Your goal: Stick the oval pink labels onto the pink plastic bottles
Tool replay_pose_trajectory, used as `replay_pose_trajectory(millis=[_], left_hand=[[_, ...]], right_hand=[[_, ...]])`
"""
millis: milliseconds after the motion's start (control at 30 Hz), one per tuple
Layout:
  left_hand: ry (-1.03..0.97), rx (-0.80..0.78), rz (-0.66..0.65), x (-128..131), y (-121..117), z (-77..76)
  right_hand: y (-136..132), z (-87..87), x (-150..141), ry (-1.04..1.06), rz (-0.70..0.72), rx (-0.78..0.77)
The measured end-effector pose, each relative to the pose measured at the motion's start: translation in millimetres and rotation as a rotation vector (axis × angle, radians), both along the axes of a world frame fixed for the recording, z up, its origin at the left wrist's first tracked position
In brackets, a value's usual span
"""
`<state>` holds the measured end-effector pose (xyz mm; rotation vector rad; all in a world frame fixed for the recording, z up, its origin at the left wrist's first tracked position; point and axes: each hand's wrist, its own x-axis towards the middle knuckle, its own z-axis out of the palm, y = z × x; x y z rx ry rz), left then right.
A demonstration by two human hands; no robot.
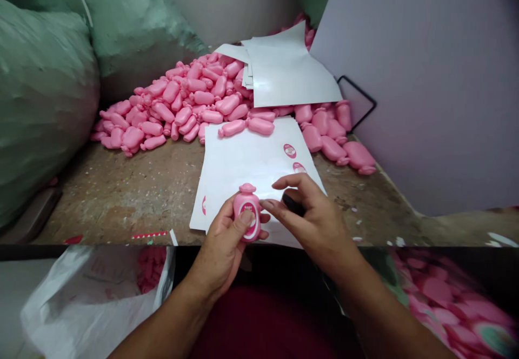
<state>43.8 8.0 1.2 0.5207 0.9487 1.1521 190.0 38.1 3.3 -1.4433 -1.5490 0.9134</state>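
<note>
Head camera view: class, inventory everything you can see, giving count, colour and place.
Labelled bottle: one, pink, in left hand.
Unlabelled bottles: many, pink, heaped on workbench.
Label sheets: stack, white with pink oval labels, before heap.
Loose sheets: several, white, atop heap.
Sacks: two, green, left.
Plastic bag: one, white, lower left.
Left hand: one, gripping bottle.
Right hand: one, fingers beside bottle.

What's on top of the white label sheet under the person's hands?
On the white label sheet, two unlabelled pink bottles lie at the far edge, beside oval pink labels. The left hand holds a labelled bottle over it. The sheet beneath the hands is hidden.
</note>
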Motion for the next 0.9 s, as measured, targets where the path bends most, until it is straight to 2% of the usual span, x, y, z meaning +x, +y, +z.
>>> replay_pose_trajectory(millis=[167,400,633,767,900], left_hand=[[0.011,0.037,-0.075,-2.8,-1.2,2.1],[-0.135,-0.073,-0.198,-13.4,1.7,6.0],[-0.336,-0.162,-0.080,-13.0,10.4,5.5],[-0.327,-0.221,-0.035,-12.4,11.4,5.0],[-0.323,-0.193,-0.017,-15.0,10.3,1.7]], right_hand=[[10.6,4.1,-3.1,0.240,0.187,-0.107],[21.6,-0.6,-3.4,0.308,0.226,-0.073],[14.4,-5.1,3.6,0.254,0.160,-0.021],[4.7,-8.8,6.6,0.236,0.139,-0.024],[-5.1,-5.2,7.9,0.115,0.204,0.043]])
